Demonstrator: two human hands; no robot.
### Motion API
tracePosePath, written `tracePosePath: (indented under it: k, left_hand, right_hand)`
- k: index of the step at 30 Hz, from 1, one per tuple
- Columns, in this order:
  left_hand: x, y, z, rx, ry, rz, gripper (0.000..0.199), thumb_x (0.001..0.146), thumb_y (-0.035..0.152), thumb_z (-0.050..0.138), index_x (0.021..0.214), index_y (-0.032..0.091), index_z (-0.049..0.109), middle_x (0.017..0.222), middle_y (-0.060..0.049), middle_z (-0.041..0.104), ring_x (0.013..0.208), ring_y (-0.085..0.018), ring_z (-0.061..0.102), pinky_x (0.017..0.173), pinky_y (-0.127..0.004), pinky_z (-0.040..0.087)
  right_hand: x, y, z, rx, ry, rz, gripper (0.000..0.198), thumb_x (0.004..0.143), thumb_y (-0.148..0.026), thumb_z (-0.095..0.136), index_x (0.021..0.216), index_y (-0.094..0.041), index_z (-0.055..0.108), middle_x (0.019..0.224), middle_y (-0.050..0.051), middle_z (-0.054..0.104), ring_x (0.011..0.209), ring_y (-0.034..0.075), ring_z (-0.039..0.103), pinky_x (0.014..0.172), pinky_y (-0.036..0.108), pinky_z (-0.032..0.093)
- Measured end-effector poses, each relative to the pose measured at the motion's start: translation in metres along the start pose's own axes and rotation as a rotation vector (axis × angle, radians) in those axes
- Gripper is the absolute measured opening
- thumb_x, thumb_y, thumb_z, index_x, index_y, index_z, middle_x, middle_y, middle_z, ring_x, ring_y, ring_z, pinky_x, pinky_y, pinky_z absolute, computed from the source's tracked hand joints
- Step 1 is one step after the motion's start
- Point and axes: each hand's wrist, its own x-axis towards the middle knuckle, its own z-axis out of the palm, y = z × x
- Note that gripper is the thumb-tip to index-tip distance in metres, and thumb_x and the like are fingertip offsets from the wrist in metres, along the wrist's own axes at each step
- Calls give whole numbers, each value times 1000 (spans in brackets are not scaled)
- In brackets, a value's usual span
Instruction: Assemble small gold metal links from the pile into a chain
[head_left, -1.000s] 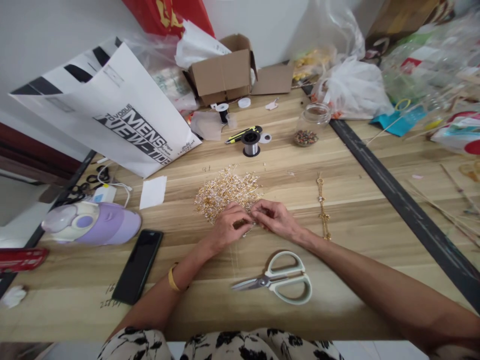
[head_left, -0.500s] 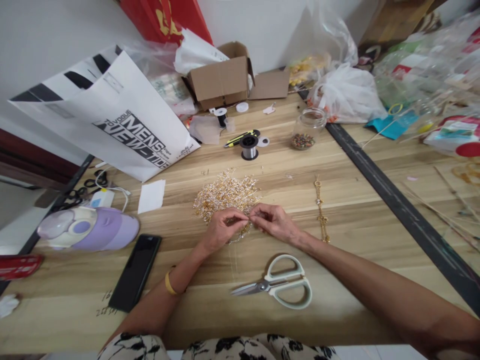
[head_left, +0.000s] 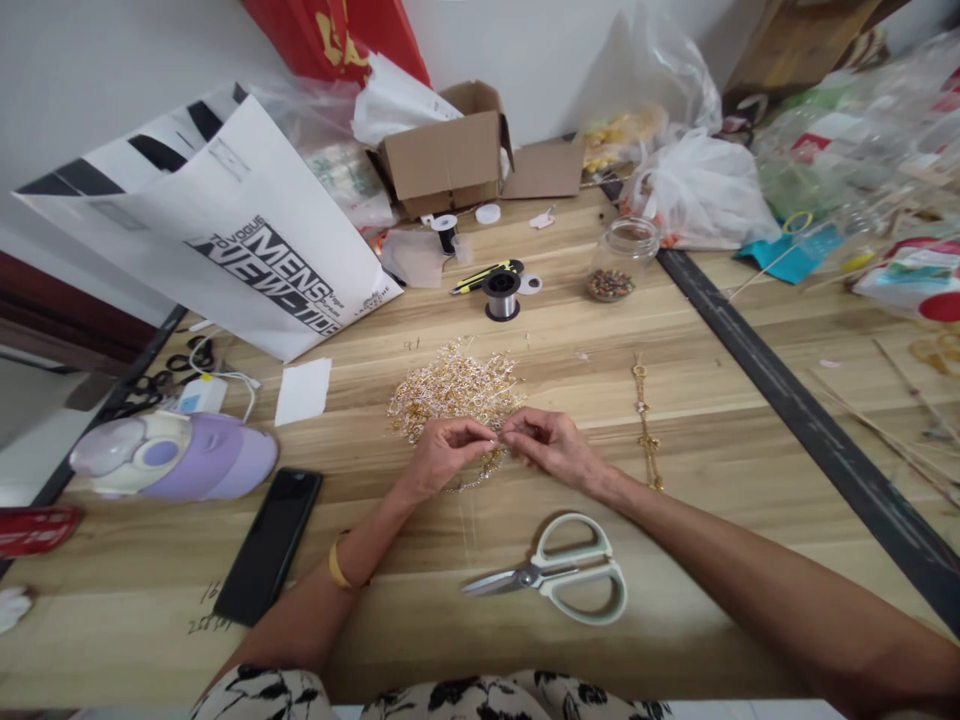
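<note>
My left hand [head_left: 448, 458] and my right hand [head_left: 551, 445] meet fingertip to fingertip over the table, both closed in a pinch. A beaded strand [head_left: 474, 484] in gold and silver curves out below the left fingers. What the right fingertips grip is too small to make out. Thin clear thread [head_left: 466, 535] trails down toward the scissors. Just beyond my hands lies a heap of small gold and clear beaded pieces [head_left: 450, 385], partly hidden by the left hand. White-handled scissors [head_left: 551, 570] rest nearer to me, blades pointing left. A finished-looking gold chain [head_left: 645, 430] lies right of my hands.
Behind the heap stand a wire spool [head_left: 501, 297], a yellow-black cutter [head_left: 480, 277] and a glass jar of beads [head_left: 615, 265]. To the left are a phone [head_left: 270, 545], a purple bottle [head_left: 187, 455] and a white paper bag [head_left: 247, 230]. A cardboard box [head_left: 442, 160] sits at the back.
Both hands hold nearly the same pinch, with the fingertips slightly farther apart. The view has shifted a little; the objects on the table stay in place.
</note>
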Motion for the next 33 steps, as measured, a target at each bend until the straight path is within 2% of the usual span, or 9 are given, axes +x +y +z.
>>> tracePosePath:
  k: [8,17,22,26,33]
  left_hand:
    - [2,2,-4,-9,-10,-9,18,65,29,76,76,14,73,74,-5,72,69,-15,65,66,-25,52]
    - [4,2,-3,-56,12,-32,18,63,27,78,73,13,71,70,-4,71,64,-13,64,64,-24,52]
    - [4,3,-2,-35,17,-35,20,63,28,78,70,12,69,69,-4,71,63,-14,64,64,-24,52]
    - [4,2,-2,-43,15,-40,19,63,27,78,69,12,69,68,-4,71,63,-13,64,64,-24,52]
    - [4,2,-1,-72,16,-58,15,62,23,78,70,13,70,67,-3,71,62,-12,63,62,-22,51]
  right_hand:
    - [1,4,0,41,31,-7,24,85,-36,57,87,-13,60,54,-3,51,45,7,46,43,18,37]
    - [0,1,0,73,21,-21,27,79,-37,65,91,-13,65,64,2,62,52,11,55,49,22,44]
    - [0,4,0,55,5,-31,26,80,-39,64,85,-13,64,62,2,61,52,11,56,51,23,45]
    - [-1,5,-1,-4,0,-63,24,83,-38,61,84,-14,63,63,1,59,53,11,54,50,22,43]
    - [-5,0,-1,-238,32,-186,17,86,-31,55,82,-15,60,65,1,56,54,10,46,49,21,37]
